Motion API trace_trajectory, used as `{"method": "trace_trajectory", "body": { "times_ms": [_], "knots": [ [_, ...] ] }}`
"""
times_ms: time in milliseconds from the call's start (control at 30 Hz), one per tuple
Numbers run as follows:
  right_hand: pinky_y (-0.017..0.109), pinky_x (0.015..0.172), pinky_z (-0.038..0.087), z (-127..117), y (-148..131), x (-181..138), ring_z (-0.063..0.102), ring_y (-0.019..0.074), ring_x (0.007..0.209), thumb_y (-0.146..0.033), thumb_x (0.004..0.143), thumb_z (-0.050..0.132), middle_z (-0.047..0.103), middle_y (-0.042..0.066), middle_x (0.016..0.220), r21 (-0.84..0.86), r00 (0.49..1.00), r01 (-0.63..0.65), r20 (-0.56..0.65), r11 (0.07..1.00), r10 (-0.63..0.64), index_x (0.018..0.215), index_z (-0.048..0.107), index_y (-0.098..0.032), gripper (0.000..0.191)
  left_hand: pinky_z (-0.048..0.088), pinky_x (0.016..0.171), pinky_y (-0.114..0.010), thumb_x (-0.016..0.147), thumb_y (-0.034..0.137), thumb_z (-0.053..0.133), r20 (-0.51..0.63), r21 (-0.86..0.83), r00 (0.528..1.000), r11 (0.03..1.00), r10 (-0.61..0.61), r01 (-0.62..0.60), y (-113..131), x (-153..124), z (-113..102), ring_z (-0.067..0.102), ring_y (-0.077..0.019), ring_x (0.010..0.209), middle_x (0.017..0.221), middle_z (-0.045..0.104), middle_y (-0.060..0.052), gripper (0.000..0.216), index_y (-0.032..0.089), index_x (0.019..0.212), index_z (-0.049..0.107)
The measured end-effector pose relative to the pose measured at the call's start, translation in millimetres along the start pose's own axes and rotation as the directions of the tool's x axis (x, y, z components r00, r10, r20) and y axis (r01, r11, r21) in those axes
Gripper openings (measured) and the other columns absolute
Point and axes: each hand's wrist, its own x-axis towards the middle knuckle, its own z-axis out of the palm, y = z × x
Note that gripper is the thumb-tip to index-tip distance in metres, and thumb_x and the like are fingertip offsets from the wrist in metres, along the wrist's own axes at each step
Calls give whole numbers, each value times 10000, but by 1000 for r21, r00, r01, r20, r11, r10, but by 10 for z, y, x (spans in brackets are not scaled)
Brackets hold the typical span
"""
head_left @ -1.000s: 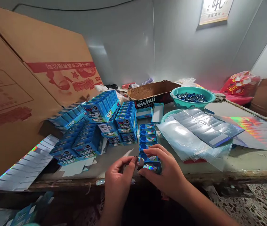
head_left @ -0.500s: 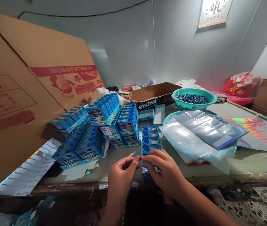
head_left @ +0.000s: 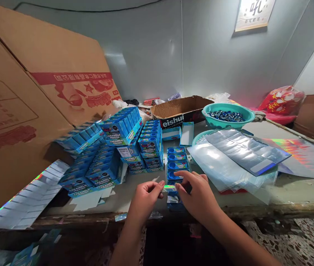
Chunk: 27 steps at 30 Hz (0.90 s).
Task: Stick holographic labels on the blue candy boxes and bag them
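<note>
Near the table's front edge my left hand (head_left: 145, 197) and my right hand (head_left: 197, 195) pinch the two ends of a small holographic sticker (head_left: 169, 187). They hold it over the nearest small blue box (head_left: 175, 201) in a row of open blue boxes (head_left: 176, 162) running away from me. Both hands have their fingers closed in a pinch. My right hand covers part of the nearest boxes.
Stacks of blue "Caramelo Macizo" boxes (head_left: 118, 147) stand to the left, before a big cardboard carton (head_left: 21, 103). Right of the row lie clear plastic sleeves (head_left: 229, 159) and holographic sheets (head_left: 303, 155). Behind are a teal bowl of dark blue candies (head_left: 227, 114) and an open cardboard box (head_left: 179, 109).
Both hands have moved a little forward over the row of boxes. The shiny sticker is now stretched flat between the two pinches; earlier the left fingers held it up.
</note>
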Motion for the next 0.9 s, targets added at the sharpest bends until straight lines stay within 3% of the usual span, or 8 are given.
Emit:
{"method": "trace_trajectory", "body": {
  "times_ms": [167,367,533,700,900],
  "knots": [
    [368,753,323,-67,94,62,583,220,752,-101,825,557,629,-9,669,-111,1000,10,-25,994,-13,994,668,-241,246,400,631,-263,665,671,708,-119,-53,993,999,5,-12,-45,80,-172,526,-160,621,572,589,-11,504,189,545,623],
    [381,817,368,-144,-16,61,621,210,857,-260,969,515,707,41,925,119,997,73,11,990,-75,1031,668,-213,172,428,709,-279,723,634,705,-9,-126,999,991,33,-33,90,-8,-265,538,-172,669,617,600,-21,469,189,584,645],
    [371,862,388,-173,-92,40,608,221,975,-388,995,526,693,46,1096,301,983,40,159,953,-91,1084,685,-231,241,423,703,-271,788,569,686,57,-211,997,977,42,-29,142,-78,-221,550,-160,667,635,613,-19,422,184,621,647],
    [335,824,408,-185,-96,35,606,201,892,-406,970,578,717,16,935,413,973,-46,225,910,-53,999,720,-235,224,425,709,-269,782,585,689,51,-243,998,970,45,-31,120,-71,-179,548,-159,666,613,612,-18,429,178,649,665],
    [286,679,418,-111,-62,63,577,171,718,-309,936,586,664,24,726,459,982,-58,186,886,-32,755,691,-178,247,415,646,-253,734,631,712,18,-184,998,982,53,-49,109,-14,-156,528,-151,633,616,613,-23,483,176,586,641]
  ]
}}
